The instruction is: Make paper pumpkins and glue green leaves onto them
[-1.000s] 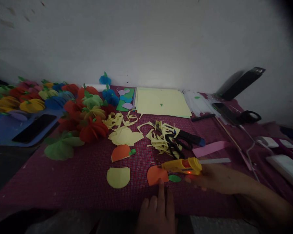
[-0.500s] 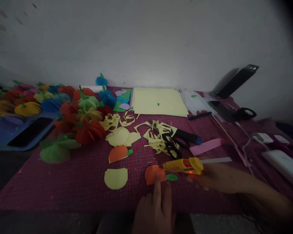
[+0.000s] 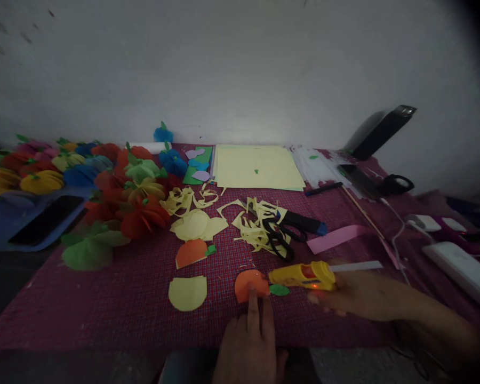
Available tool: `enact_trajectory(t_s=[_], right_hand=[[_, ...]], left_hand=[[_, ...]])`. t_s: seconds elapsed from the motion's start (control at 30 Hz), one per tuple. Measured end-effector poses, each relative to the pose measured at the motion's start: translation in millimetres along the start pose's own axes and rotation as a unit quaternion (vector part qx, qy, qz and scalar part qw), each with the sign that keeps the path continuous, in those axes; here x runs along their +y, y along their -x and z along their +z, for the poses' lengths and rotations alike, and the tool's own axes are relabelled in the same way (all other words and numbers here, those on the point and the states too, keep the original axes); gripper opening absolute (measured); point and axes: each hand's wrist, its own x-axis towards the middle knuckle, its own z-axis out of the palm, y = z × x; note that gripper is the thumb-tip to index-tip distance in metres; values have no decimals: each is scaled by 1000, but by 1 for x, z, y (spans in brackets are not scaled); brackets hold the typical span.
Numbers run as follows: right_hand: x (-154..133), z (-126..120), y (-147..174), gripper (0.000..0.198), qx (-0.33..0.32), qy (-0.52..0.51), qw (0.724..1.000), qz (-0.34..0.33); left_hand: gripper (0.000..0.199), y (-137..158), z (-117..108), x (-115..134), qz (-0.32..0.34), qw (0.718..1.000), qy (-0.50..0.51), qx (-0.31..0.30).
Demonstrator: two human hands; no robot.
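1 glue gun (image 3: 294,275), crosswise, nozzle (image 3: 271,276) L

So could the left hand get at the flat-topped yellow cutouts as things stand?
Probably yes: just tablecloth shows between the left hand and the flat-topped yellow cutouts to its left, though it would likely have to leave the orange cutout it touches.

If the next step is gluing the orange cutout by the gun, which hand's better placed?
Right, probably: the right hand holds the yellow glue gun, its tip beside the orange cutout. The left hand touches that cutout, so it seems better suited to steadying it.
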Motion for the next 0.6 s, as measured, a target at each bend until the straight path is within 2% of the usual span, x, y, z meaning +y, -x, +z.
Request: enact_trajectory(t_s=[0.23,0.47,0.6], right_hand=[[-1,2,8,54,-14,20,999,35],[-5,3,10,42,14,39,999,-29],[-6,4,14,40,26,78,997,-9]], left_hand=[[63,1,1,0,-1,1000,-8,14],[63,0,0,-1,2,1000,-12,8],[62,-1,-2,0,3,1000,-18,18]])
